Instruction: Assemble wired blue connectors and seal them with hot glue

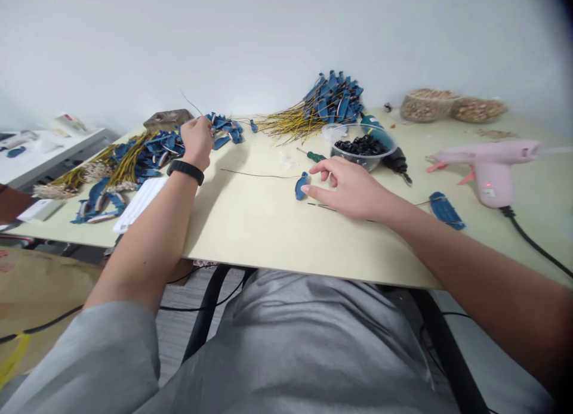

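My left hand [197, 141], below a black wristband, is closed at the back of the table beside a pile of blue pieces [228, 129]. A thin wire [191, 102] sticks up from its fingers. My right hand [344, 186] is over the table with thumb and fingers apart, its fingertips at the edge of a small blue piece [302, 186]. From that piece a thin dark wire [259, 174] runs left along the tabletop. Another blue piece [446, 210] lies right of my right forearm.
Behind my right hand stand a bowl of black parts [363, 147], a green screwdriver [316, 156] and a power tool [396, 161]. A pink glue gun [491, 166] lies right. Blue bundles with yellow stems [333, 98] lie behind; more [134, 157] lie left.
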